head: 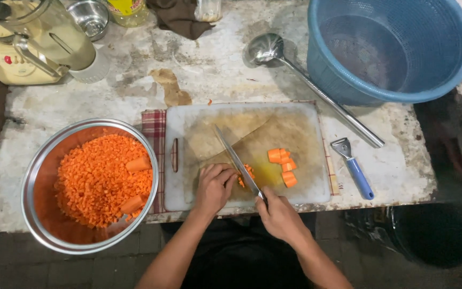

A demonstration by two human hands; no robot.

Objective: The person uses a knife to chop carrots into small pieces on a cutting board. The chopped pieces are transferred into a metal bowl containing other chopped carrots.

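On a worn white cutting board [295, 115], my left hand [213, 185] presses down on a small piece of carrot [248, 173], fingers curled. My right hand [280, 215] grips the handle of a long kitchen knife [235, 159]. Its blade runs up and to the left, and rests against the carrot beside my left fingers. Several orange carrot chunks [284, 166] lie on the board to the right of the blade.
A steel bowl [38, 176] of diced carrot with two bigger pieces stands at the left. A ladle [306, 80], a blue basket [391, 48] and a blue-handled peeler [353, 166] lie to the right. A blender [33, 40] sits at the back left, a checked cloth [153, 126] under the board.
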